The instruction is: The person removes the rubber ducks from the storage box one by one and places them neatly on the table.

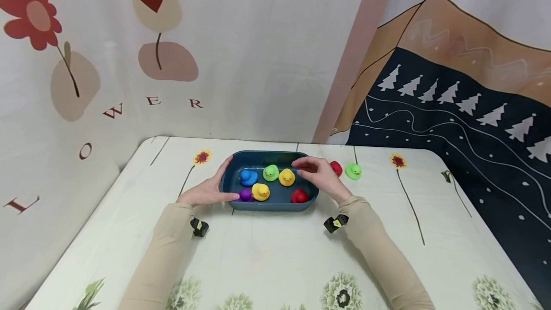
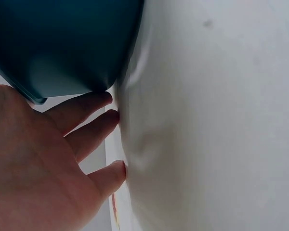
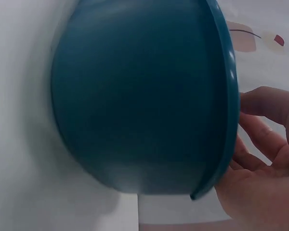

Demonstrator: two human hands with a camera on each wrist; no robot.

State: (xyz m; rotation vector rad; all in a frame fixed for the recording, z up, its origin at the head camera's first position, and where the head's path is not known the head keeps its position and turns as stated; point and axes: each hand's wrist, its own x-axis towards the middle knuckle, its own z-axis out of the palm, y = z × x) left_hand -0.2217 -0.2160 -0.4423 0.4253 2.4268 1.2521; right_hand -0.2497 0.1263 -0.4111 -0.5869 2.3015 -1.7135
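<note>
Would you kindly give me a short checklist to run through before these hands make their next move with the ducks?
1. Tray resting on the table: ok.
2. Left hand at the tray's left end: ok.
3. Right hand free of any duck: ok, none shows between its fingers.
4. Every duck inside the tray: not ok, a red duck and a green duck are on the table to its right.
5. That red duck in full view: not ok, the right hand partly hides it.
6. Purple duck clear of the left thumb: cannot tell, they overlap in the head view.
</note>
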